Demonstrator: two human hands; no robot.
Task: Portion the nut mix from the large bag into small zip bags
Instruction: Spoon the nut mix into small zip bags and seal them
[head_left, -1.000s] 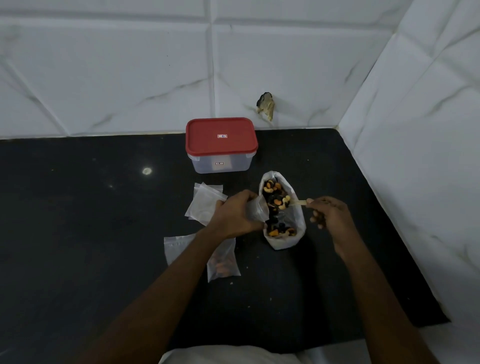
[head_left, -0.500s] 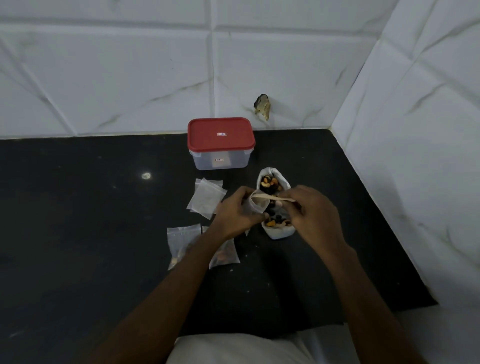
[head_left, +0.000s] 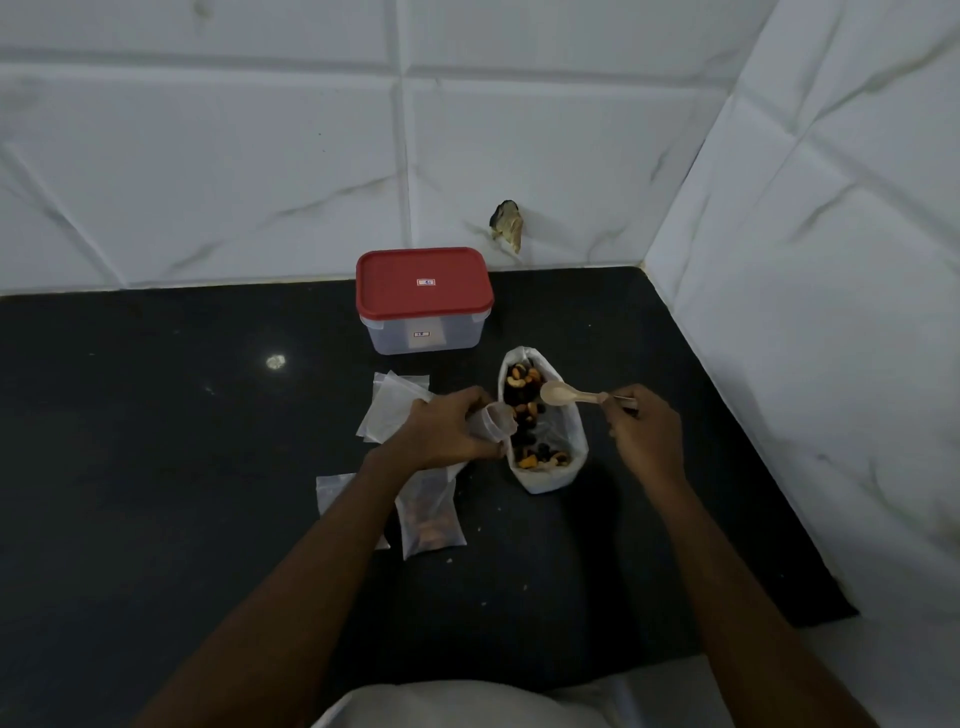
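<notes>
1. On the dark counter (head_left: 156, 467), near the corner of the tiled walls: the large bag (head_left: 550, 470) stands open, with the nut mix (head_left: 521, 385) visible inside.
2. Grasp, my left hand (head_left: 447, 428): fingers curled round a small zip bag (head_left: 496, 423), holding its mouth open right at the large bag's left rim.
3. Grasp, my right hand (head_left: 647, 434): fingertips pinching the handle of a wooden spoon (head_left: 569, 396); its bowl hovers over the large bag and looks empty.
4. Change: half a second ago my right hand held the spoon across the small bag's mouth; now it has drawn back to the right. I judge one spoonful delivered and the next scoop due.
5. Surroundings: a filled bag (head_left: 428, 519) lies flat by my left forearm, spare bags (head_left: 389, 410) lie beyond my left hand, and a red-lidded box (head_left: 423, 291) stands closed behind.
</notes>
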